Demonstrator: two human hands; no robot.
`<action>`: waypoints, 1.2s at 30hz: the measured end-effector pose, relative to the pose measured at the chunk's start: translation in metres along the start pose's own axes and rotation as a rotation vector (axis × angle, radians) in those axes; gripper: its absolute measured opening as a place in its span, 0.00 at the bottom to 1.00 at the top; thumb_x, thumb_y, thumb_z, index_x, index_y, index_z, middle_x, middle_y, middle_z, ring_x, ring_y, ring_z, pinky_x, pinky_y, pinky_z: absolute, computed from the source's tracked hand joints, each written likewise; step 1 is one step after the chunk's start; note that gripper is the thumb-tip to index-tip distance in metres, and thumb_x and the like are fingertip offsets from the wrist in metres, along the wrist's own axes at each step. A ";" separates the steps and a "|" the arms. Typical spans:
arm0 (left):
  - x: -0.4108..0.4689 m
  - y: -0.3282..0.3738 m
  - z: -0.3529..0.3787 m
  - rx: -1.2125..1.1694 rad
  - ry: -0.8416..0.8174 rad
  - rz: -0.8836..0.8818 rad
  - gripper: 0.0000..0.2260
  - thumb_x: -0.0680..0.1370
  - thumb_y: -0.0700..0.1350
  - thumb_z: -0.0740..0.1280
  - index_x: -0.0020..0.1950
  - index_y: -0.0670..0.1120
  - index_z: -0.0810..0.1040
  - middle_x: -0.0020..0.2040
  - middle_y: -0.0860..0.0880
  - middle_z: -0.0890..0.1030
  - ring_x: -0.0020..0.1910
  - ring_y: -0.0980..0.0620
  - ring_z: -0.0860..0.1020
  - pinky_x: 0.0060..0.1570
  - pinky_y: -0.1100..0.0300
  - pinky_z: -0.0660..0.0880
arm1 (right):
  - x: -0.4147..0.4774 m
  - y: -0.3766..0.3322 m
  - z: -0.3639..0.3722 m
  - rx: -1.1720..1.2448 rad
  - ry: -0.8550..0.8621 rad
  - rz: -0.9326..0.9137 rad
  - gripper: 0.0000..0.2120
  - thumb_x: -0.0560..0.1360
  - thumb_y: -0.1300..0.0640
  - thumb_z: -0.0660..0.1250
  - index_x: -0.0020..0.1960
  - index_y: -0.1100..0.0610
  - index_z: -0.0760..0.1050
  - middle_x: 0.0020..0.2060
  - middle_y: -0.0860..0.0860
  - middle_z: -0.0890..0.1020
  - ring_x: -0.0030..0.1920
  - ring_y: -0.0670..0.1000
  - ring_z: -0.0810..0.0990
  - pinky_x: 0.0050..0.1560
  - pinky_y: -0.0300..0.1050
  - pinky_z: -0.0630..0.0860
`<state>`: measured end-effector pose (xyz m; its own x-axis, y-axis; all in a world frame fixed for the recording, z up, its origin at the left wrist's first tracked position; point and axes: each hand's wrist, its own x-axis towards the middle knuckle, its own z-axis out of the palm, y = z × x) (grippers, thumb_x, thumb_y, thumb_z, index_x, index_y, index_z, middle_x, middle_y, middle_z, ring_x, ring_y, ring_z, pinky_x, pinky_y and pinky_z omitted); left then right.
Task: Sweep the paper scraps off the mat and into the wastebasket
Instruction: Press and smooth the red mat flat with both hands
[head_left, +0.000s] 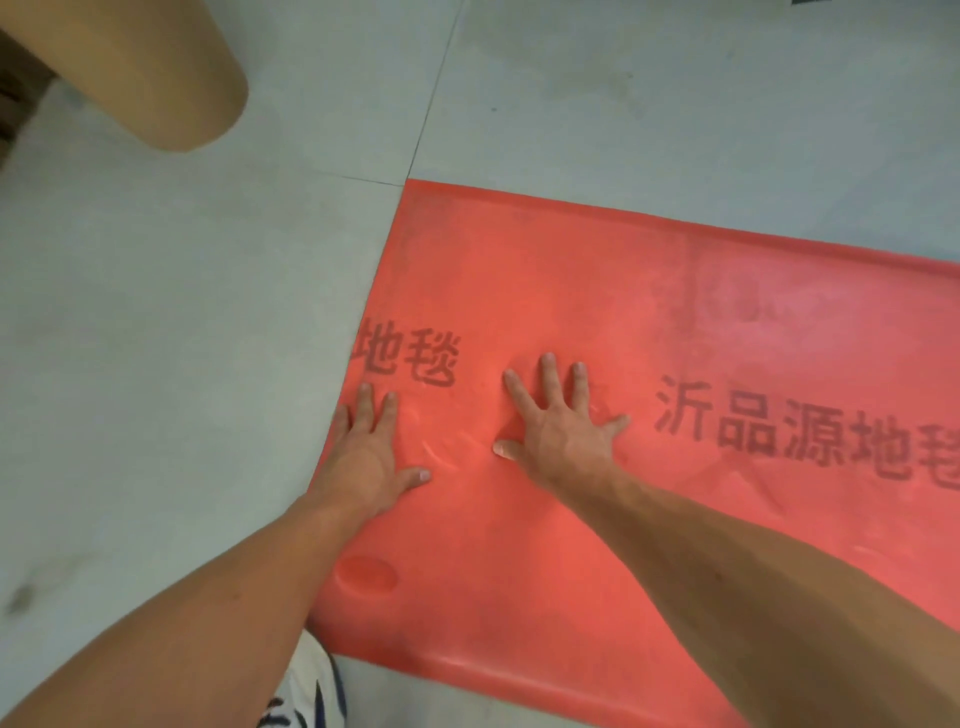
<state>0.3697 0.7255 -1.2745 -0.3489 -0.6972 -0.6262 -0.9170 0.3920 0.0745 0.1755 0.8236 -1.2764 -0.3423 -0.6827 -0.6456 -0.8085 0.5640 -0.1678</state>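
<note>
Pressing the left hand (363, 452) flat on the left edge of the red mat (571, 270) and the right hand (563, 436) just beside it, fingers spread out straight, gripping nothing. Spread flat on the grey floor tiles (156, 338), with a tan rounded thing (156, 78) off past the far left corner.

Grey tiled floor (156, 312), perhaps a shoe (310, 688)

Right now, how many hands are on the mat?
2. Left hand lies flat at the left edge of the mat; right hand lies flat beside it, nearer the middle. Neither is hidden.
</note>
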 end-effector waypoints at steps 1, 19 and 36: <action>0.001 0.000 -0.001 0.013 -0.002 -0.001 0.48 0.72 0.64 0.67 0.78 0.50 0.39 0.78 0.44 0.35 0.77 0.37 0.42 0.75 0.52 0.44 | 0.001 -0.001 -0.001 0.000 -0.005 0.002 0.41 0.76 0.33 0.61 0.78 0.35 0.37 0.78 0.46 0.31 0.78 0.59 0.30 0.62 0.86 0.51; 0.011 0.029 -0.017 0.156 -0.188 0.061 0.52 0.68 0.63 0.72 0.77 0.57 0.37 0.77 0.49 0.32 0.75 0.36 0.35 0.75 0.48 0.43 | -0.003 0.007 -0.002 0.029 0.009 -0.006 0.41 0.76 0.33 0.61 0.77 0.33 0.38 0.79 0.44 0.32 0.78 0.56 0.30 0.65 0.83 0.49; -0.002 0.095 -0.010 0.347 -0.105 0.172 0.53 0.71 0.51 0.71 0.73 0.55 0.27 0.75 0.49 0.28 0.75 0.39 0.33 0.73 0.40 0.52 | -0.012 0.038 0.002 0.067 0.080 -0.111 0.42 0.75 0.38 0.67 0.79 0.39 0.46 0.81 0.47 0.39 0.80 0.57 0.38 0.71 0.74 0.52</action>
<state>0.2815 0.7575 -1.2586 -0.4535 -0.5460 -0.7045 -0.7210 0.6893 -0.0701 0.1499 0.8542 -1.2760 -0.2916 -0.7757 -0.5596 -0.8106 0.5110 -0.2860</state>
